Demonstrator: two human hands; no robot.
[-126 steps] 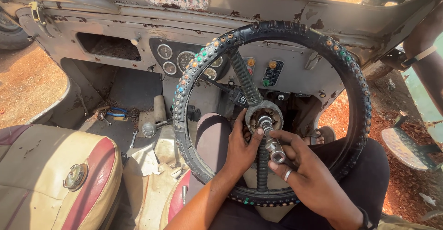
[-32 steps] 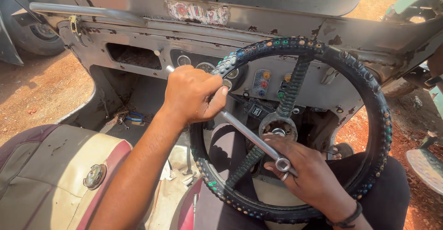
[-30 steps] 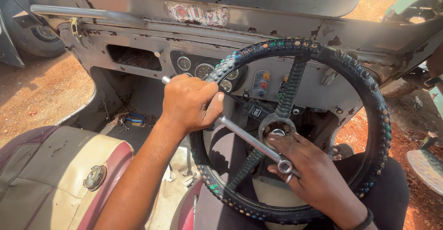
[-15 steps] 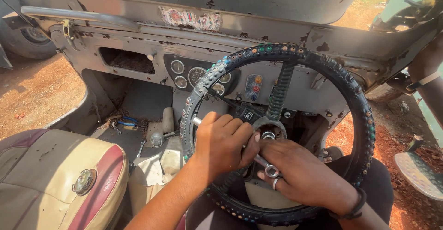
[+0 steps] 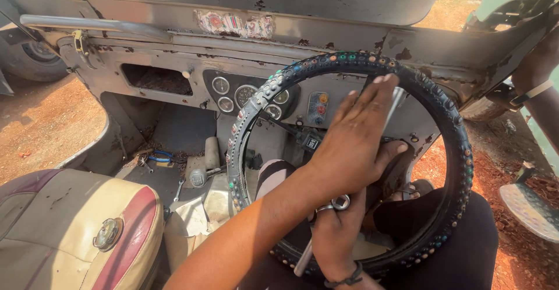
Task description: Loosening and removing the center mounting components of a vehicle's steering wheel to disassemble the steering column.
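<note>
Left hand [image 5: 354, 144] lies flat, fingers extended, palm pressed over a metal bar [image 5: 395, 105] at the hub of the black bead-studded steering wheel [image 5: 250, 112]; not clenched. Right hand [image 5: 336, 232] sits below the hub, fingers closed around a silver wrench handle [image 5: 304, 259], ring end [image 5: 340, 202] showing above the knuckles. Footwell floor [image 5: 169, 176] holds blue-handled pliers [image 5: 158, 157] and a small spanner [image 5: 177, 191]. Tan and maroon seat [image 5: 75, 226] sits left.
</note>
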